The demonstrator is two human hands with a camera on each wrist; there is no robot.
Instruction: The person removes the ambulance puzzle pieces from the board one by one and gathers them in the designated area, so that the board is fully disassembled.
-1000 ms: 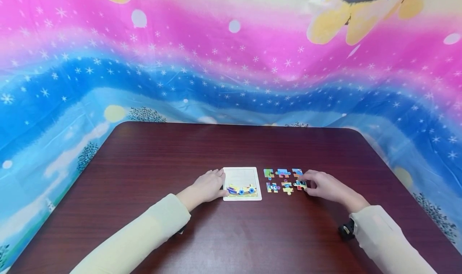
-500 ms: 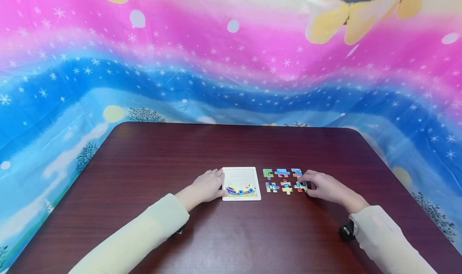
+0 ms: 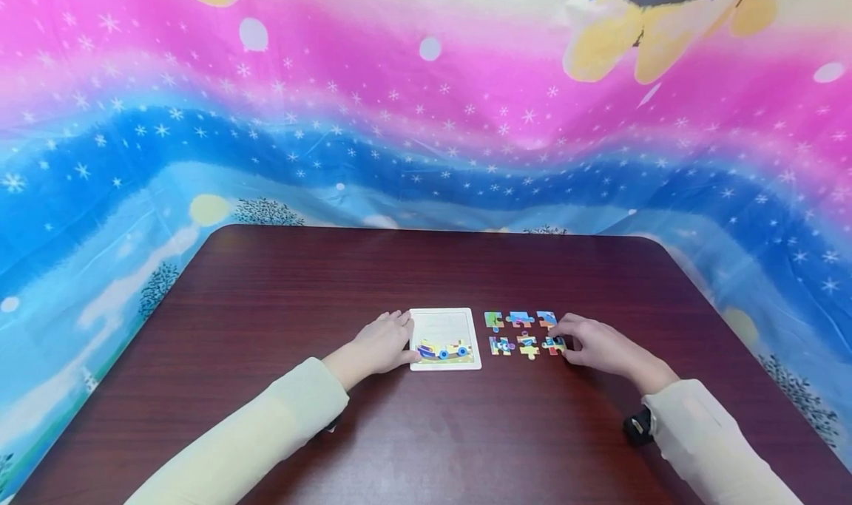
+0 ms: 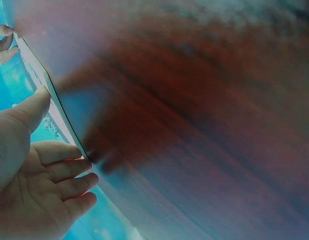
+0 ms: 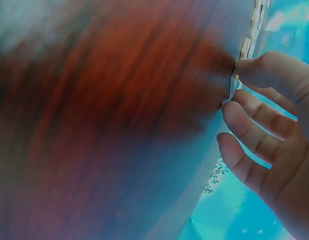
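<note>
Head view: we see one snowflake-patterned cloth (image 3: pixel 426 139) behind one dark table (image 3: pixel 333 268), two pale sleeves (image 3: pixel 253 438) over it, and one white puzzle board (image 3: pixel 442 325). The left hand (image 3: pixel 381 342) touches the board's left edge, fingers and thumb apart. Right of the board, six puzzle pieces (image 3: pixel 520 319) lie in two rows of three; the right hand (image 3: pixel 602 346) pinches the lower-right piece (image 3: pixel 551 346), partly hiding it.

Puzzle piece (image 3: pixel 550 344) partly behind fingers (image 3: pixel 571 326); sleeves (image 3: pixel 259 431) cropped

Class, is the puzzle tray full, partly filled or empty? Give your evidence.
Partly filled: a vehicle picture covers the near part of the puzzle tray; the rest is blank.
</note>
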